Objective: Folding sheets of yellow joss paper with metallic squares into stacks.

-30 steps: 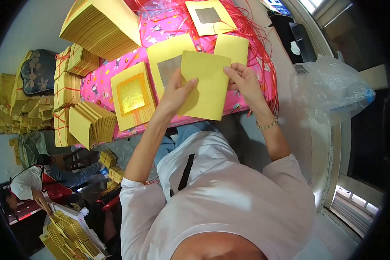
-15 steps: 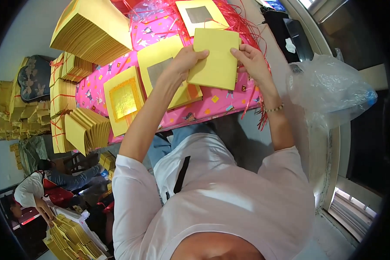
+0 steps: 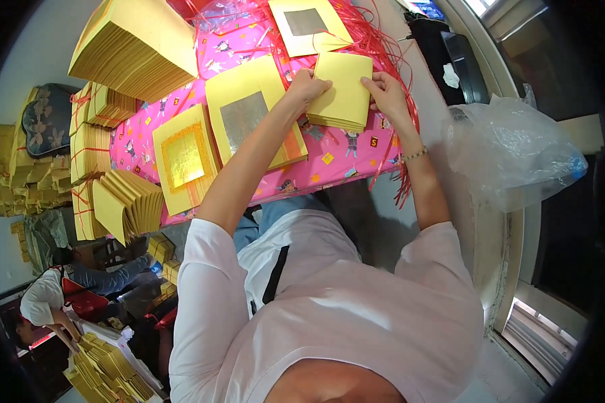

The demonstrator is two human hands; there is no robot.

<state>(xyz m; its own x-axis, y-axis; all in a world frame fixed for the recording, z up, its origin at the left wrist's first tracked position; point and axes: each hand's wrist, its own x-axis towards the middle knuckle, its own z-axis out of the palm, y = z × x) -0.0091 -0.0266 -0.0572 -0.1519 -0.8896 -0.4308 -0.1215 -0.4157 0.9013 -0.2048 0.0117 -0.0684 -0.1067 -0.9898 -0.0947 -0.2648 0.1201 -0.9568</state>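
Between my two hands is a small stack of folded yellow paper, standing over the pink table cover with its layered near edge showing. My left hand grips its left side, thumb on the top sheet. On the opposite side my right hand pinches the right edge, thumb on top. Left of them lies a larger stack of yellow paper with a silver square, partly behind my left forearm. Beside that is a yellow stack with a gold square. A silver-squared yellow sheet lies just beyond my hands.
Red plastic strings trail along the right of the pink cover. Tall yellow paper stacks and red-tied bundles line the left. A clear plastic bag sits at right. Another person handles yellow paper at lower left.
The small yellow stack in my hands has tipped flatter, so its layered near edge now shows. Both hands have stayed on its sides. The view has shifted slightly.
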